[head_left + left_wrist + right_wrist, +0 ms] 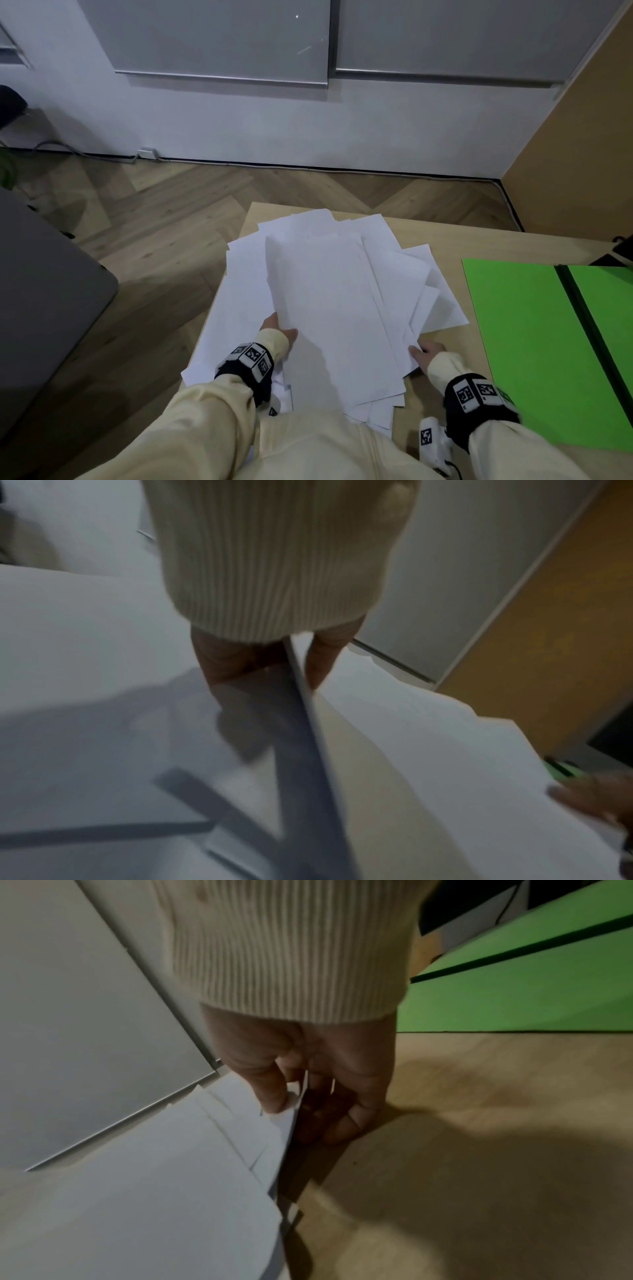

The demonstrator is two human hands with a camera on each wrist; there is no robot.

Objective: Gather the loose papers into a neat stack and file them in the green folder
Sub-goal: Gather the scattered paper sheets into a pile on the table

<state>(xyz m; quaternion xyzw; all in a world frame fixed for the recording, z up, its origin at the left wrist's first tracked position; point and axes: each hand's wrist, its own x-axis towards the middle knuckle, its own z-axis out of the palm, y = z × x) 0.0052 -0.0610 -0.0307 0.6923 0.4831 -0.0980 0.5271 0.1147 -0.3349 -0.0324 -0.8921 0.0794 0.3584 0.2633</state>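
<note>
A fanned pile of white loose papers (329, 294) lies on the wooden table (442, 236). My left hand (279, 329) pinches the pile's near left edge, thumb on top and fingers under the lifted sheets (394, 750). My right hand (426, 353) pinches the near right edge of the papers (171, 1177), thumb (270, 1093) on top and the other fingers underneath. The green folder (527, 342) lies open and flat on the table to the right, seen in the right wrist view as a green folder (534, 988) behind the hand.
Some sheets overhang the table's left and near edges. Bare table top (496, 1150) separates the papers from the folder. A dark object (620, 253) sits at the table's far right. A grey surface (44, 291) stands on the left over wooden floor (171, 205).
</note>
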